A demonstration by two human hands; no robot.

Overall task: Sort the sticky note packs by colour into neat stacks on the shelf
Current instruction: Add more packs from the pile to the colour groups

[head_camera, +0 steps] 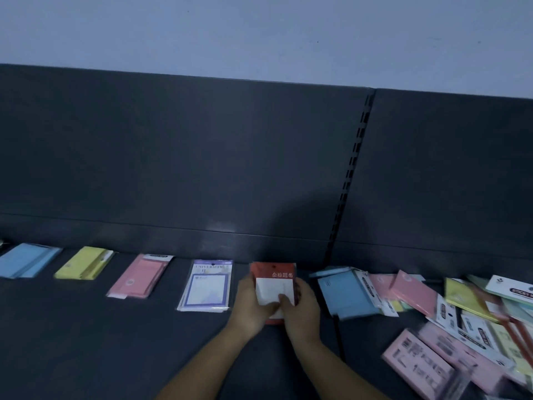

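The red plastic-wrapped sticky note pack with a white front (275, 284) is at the dark grey shelf (115, 342), held from both sides. The left hand (252, 306) grips its left edge and the right hand (301, 311) its right edge, with the thumbs pressing on the white front. To its left lie four separate stacks: purple-framed (206, 285), pink (141, 277), yellow (82, 265) and blue (26, 261). To the right lies a mixed pile of packs (461, 313).

Place: a shop, I'd say.
Shelving: slotted upright (352, 174) between dark back panels (173, 154).
Stock: packaged sticky note packs (415, 295) heaped right of that upright.
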